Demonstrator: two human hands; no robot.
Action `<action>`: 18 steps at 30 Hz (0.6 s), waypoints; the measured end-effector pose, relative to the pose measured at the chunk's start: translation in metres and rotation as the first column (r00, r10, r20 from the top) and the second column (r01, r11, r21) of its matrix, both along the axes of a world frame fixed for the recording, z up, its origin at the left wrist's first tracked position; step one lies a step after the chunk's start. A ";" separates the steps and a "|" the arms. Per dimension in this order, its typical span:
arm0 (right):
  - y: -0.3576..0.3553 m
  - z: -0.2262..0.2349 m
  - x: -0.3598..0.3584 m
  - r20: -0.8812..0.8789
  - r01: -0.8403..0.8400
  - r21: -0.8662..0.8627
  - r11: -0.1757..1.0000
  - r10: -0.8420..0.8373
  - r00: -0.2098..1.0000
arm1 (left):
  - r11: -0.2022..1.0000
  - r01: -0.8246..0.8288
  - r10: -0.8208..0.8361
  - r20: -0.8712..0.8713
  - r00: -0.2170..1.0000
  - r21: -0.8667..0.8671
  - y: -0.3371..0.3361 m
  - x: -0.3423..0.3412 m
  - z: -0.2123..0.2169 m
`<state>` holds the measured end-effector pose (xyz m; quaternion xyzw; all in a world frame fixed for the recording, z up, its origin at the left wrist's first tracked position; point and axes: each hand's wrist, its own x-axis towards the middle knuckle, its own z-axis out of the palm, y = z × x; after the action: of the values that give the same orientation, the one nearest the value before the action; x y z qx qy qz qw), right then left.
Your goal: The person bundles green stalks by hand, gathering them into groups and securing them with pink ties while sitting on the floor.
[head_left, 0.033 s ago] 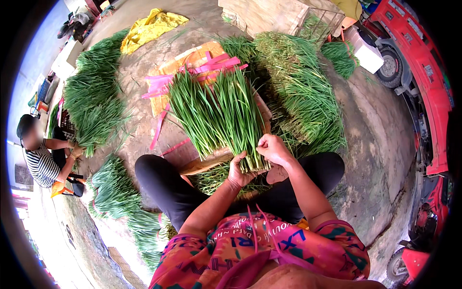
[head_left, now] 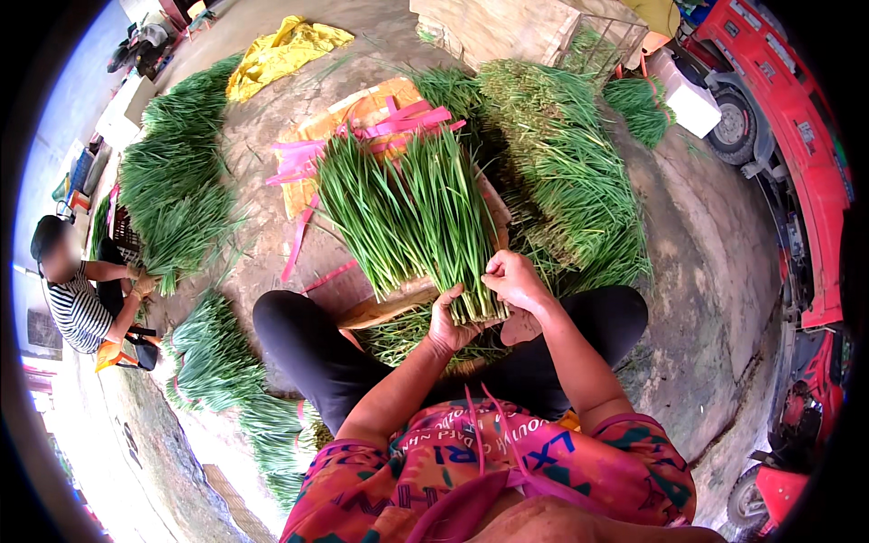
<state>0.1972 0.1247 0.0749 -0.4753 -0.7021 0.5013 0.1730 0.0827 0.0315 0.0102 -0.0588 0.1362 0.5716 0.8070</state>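
Observation:
A bunch of long green chives (head_left: 448, 217) lies in front of me, leaves pointing away and pale cut ends toward my lap. My left hand (head_left: 450, 328) is closed around the lower stalks from the left, thumb on top. At the right edge of the same stalks, my right hand (head_left: 514, 281) is pinched, its fingertips against the stems; whether it grips a single stalk is too small to tell. Beside this bunch on the left rests a second bunch of chives (head_left: 367, 217). Pink strips (head_left: 303, 163) lie behind both, on an orange-yellow board (head_left: 367, 98).
A large heap of chives (head_left: 570, 172) lies to my right. More piles (head_left: 176, 172) and tied bundles (head_left: 213, 348) are on the left, where a person in a striped shirt (head_left: 81, 312) sits handling chives. A yellow sack (head_left: 285, 56) lies far off; a red truck (head_left: 787, 136) stands right.

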 end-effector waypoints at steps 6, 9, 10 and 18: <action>-0.009 0.022 -0.004 0.148 -0.038 -0.003 0.999 0.038 0.988 | 1.000 -0.020 0.020 0.024 1.000 -0.013 0.000 0.001 0.004; -0.009 0.013 -0.003 0.249 -0.082 0.101 0.991 0.054 0.967 | 1.000 -0.023 0.023 0.001 1.000 -0.010 0.000 0.001 0.006; -0.007 0.010 -0.001 0.219 -0.054 0.117 0.992 0.028 0.975 | 1.000 -0.014 0.014 0.012 1.000 0.002 0.000 0.001 0.006; -0.028 0.020 -0.004 0.385 -0.407 0.368 0.836 0.262 0.885 | 0.998 -0.032 0.030 -0.034 0.999 -0.054 -0.001 0.000 0.009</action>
<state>0.1934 0.0972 0.0951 -0.3665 -0.8880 0.2694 0.0680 0.0831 0.0307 0.0190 -0.0733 0.1639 0.5810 0.7939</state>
